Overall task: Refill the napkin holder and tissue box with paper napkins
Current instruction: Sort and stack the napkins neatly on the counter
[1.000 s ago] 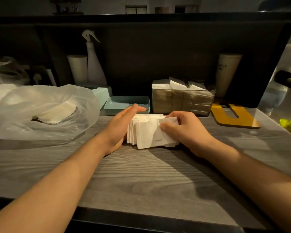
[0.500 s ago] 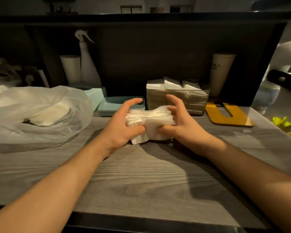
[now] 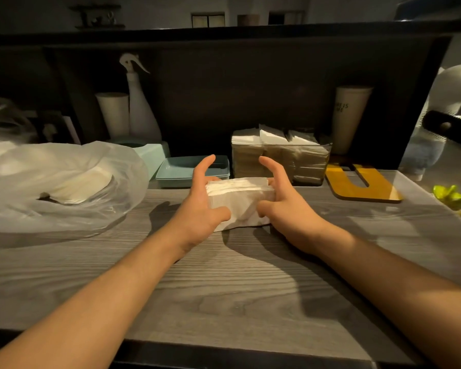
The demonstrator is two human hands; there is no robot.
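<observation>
**Both hands hold a stack of napkins above the counter**

At the far left, a translucent plastic bag (image 3: 59, 182) lies on the grey wooden counter (image 3: 224, 288), with something white inside it. Behind the bag, in the dark shelf, stand a white cup (image 3: 113, 113) and a spray bottle (image 3: 140, 102). Next to the bag there is a light teal box (image 3: 155, 154), and beside it a flat teal tray (image 3: 181, 170).

In the middle, the left hand (image 3: 201, 206) grasps the left end of a stack of white napkins (image 3: 240, 201), thumb on the near face, index finger raised. The right hand (image 3: 285, 206) grasps the right end in the same way. The stack is between the palms, near the counter surface; I cannot tell whether its lower edge touches it.

Just behind the hands stands a clear napkin holder (image 3: 282, 161), with napkins in it. To its right a yellow board (image 3: 362, 185) lies flat, and a tall pale cup (image 3: 350, 115) stands behind.
</observation>
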